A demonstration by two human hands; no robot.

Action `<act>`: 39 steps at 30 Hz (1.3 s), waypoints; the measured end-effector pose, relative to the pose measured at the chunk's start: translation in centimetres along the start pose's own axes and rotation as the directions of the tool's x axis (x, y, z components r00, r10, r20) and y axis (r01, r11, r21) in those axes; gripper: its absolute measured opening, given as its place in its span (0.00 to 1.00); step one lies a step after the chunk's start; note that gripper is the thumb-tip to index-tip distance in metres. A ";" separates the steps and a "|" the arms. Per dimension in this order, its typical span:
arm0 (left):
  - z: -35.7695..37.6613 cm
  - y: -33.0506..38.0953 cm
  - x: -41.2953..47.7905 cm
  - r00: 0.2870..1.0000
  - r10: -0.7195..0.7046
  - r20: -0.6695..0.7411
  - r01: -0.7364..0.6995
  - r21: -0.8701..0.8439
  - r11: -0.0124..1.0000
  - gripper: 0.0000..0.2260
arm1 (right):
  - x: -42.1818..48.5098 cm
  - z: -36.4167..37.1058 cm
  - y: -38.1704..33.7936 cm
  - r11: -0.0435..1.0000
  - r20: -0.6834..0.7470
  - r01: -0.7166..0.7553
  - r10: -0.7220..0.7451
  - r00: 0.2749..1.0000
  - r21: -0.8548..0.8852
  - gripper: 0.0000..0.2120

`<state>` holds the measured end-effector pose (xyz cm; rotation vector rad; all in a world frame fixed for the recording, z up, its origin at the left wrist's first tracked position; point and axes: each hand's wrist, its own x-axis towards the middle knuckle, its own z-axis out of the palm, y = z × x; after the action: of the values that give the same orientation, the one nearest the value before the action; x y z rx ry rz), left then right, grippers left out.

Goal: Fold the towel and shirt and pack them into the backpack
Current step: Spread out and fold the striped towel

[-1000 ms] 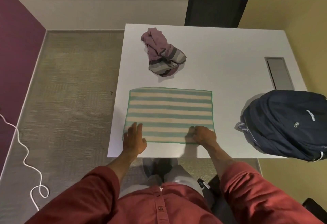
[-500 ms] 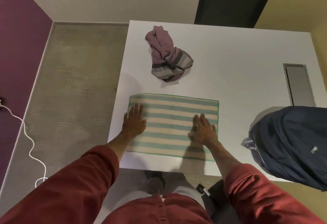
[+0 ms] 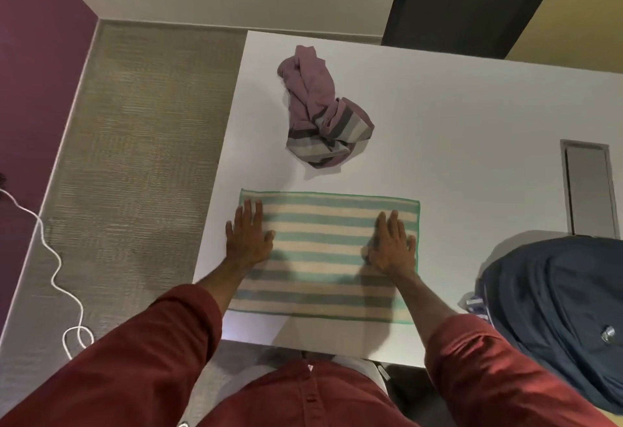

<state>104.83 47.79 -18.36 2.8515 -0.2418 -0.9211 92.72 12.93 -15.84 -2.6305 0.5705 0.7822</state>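
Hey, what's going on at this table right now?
A person presses both hands flat on the striped towel spread on the white table, left hand near its left edge, right hand near its right. The purple shirt lies crumpled beyond it; the dark backpack sits to the right. Nothing is packed yet.

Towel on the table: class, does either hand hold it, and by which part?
Nothing is held. The left hand and right hand lie flat on the towel, near its two ends.

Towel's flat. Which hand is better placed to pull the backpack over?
Right, probably. The right hand lies flat on the right end of the striped towel, the side where the navy backpack sits; the left hand presses its left end, farther off.
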 end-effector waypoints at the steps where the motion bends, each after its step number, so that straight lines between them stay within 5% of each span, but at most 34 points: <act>1: -0.1 -0.2 0.4 1.000 0.007 0.010 -0.007 -0.006 1.000 0.40 | 0.3 -0.1 -0.1 1.000 -0.005 -0.008 0.008 1.000 0.003 0.46; 9: -1.7 -0.9 3.0 0.999 0.042 0.031 -0.043 0.023 0.999 0.41 | 1.1 0.5 0.2 0.999 -0.044 -0.011 0.009 0.999 -0.046 0.44; 21: 3.8 -0.3 -4.0 0.965 0.200 -0.171 -0.204 -0.008 0.979 0.43 | -3.4 4.7 -1.5 1.000 -0.296 0.014 -0.011 0.955 0.006 0.34; 24: 5.4 -0.4 -7.0 0.902 0.333 -0.275 -0.361 -0.057 0.931 0.36 | -5.7 4.6 -2.7 0.996 -0.403 0.091 -0.080 0.912 0.009 0.29; 27: 5.9 -0.4 -9.6 0.849 0.394 -0.352 -0.450 -0.093 0.888 0.24 | -7.6 4.9 -3.7 0.989 -0.309 0.143 -0.144 0.940 -0.027 0.19; 32: 6.0 -1.1 -12.5 0.887 0.363 -0.284 -0.388 -0.034 0.921 0.16 | -11.5 7.5 -3.4 0.989 -0.126 0.135 -0.141 0.982 -0.053 0.07; 39: 6.8 -3.2 -14.2 0.951 0.274 -0.146 -0.251 0.160 0.955 0.19 | -14.9 10.2 -1.1 0.995 -0.276 0.091 -0.101 0.956 -0.050 0.18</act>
<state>89.85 53.16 -16.35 2.9027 -0.6733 -0.6332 77.25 22.30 -15.07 -2.7989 0.4985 0.3991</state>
